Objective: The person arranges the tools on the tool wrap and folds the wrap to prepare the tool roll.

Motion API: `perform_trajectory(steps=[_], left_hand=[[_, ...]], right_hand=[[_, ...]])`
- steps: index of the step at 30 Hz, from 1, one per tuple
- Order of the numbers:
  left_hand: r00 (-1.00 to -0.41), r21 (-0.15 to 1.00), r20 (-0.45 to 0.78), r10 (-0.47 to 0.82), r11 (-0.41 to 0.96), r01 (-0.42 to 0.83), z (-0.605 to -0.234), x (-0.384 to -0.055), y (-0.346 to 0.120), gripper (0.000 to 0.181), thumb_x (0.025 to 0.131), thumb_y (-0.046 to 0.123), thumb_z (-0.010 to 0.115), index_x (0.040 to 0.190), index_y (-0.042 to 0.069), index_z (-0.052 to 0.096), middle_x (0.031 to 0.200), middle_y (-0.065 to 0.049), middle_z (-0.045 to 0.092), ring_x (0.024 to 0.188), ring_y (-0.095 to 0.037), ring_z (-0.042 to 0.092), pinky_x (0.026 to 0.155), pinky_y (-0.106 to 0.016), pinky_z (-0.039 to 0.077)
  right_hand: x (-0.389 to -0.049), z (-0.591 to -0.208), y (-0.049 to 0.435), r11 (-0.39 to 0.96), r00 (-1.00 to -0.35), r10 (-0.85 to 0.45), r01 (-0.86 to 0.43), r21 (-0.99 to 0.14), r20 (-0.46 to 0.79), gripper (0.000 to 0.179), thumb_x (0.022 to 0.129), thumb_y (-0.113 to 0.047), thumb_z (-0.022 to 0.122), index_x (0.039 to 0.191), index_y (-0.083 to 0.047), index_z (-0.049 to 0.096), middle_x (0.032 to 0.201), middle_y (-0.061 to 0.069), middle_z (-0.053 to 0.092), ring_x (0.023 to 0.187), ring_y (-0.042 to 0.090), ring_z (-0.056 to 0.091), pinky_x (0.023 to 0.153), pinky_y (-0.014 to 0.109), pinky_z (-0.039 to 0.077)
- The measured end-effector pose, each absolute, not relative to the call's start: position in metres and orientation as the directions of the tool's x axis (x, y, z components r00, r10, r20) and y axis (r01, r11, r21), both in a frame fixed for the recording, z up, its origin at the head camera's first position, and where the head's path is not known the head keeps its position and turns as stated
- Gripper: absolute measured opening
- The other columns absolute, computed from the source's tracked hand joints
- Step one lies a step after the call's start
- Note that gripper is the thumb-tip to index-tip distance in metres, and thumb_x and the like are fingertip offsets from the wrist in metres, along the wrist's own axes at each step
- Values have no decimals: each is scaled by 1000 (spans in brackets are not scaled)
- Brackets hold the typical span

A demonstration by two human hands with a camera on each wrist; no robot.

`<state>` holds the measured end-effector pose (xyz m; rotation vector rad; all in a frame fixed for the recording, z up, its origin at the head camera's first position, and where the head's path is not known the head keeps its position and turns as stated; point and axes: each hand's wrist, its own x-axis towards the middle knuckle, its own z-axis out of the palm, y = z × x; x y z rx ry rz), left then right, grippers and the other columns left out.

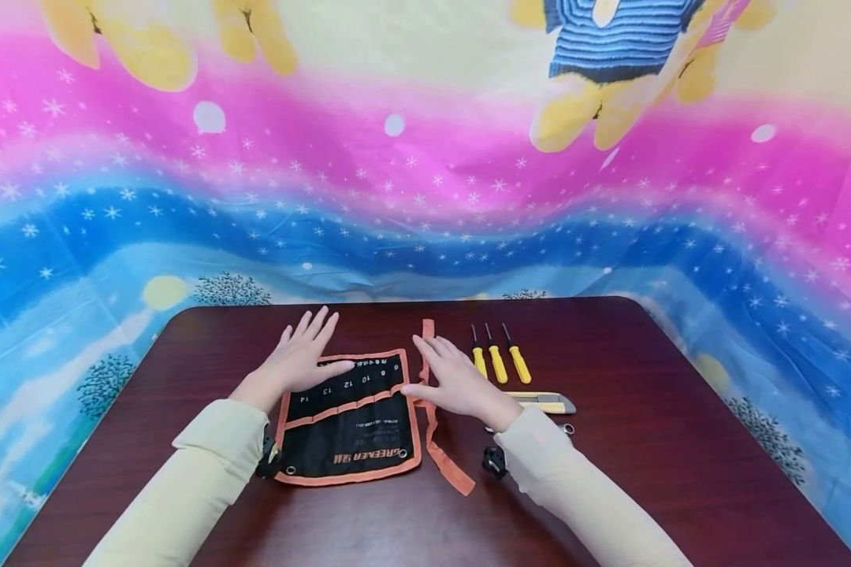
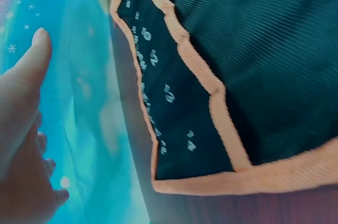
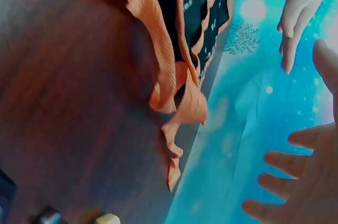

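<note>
A black tool roll (image 1: 351,433) with orange edging, pockets and printed numbers lies flat on the table. My left hand (image 1: 301,356) is held over its far left part, fingers straight and thumb spread. Over the roll's right edge and its orange strap (image 1: 448,465), my right hand (image 1: 457,379) is stretched out with its fingers extended. Nothing is held in either hand. In the left wrist view, the left hand (image 2: 24,129) appears beside the numbered pockets. The right wrist view has the right hand (image 3: 303,176) raised apart from the bunched strap (image 3: 185,102).
Three yellow-handled screwdrivers (image 1: 497,366) lie side by side at the back right of the dark wooden table (image 1: 652,472). Nearer, a yellow utility knife (image 1: 553,403) and a metal wrench (image 1: 568,429) are partly covered by the right arm. A printed cloth (image 1: 425,197) hangs behind the table.
</note>
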<state>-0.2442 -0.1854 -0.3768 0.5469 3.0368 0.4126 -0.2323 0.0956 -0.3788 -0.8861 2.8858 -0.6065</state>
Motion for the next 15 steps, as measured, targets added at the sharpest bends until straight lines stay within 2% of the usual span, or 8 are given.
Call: perform_trajectory(steps=[9,15], left_hand=[[-911,342,1,412,856,387,-391,-238,-198,89,87,52,54,148,5,9,152,-18,3,136,-39,0,104,-60,7],[-907,372,-13,421,844,387,-401,-234,-207,86,88,44,58,148,4,10,151,-19,5,136,-38,1,104,-60,8]], right_hand=[[-220,-388,94,688,-799,-600,-542,-482,42,85,83,-50,62,148,-13,21,148,13,24,135,29,20,105,49,23],[-213,-395,93,671,-779,-627,-555,-491,23,83,83,-48,63,146,-9,26,147,13,25,134,29,20,104,48,26]])
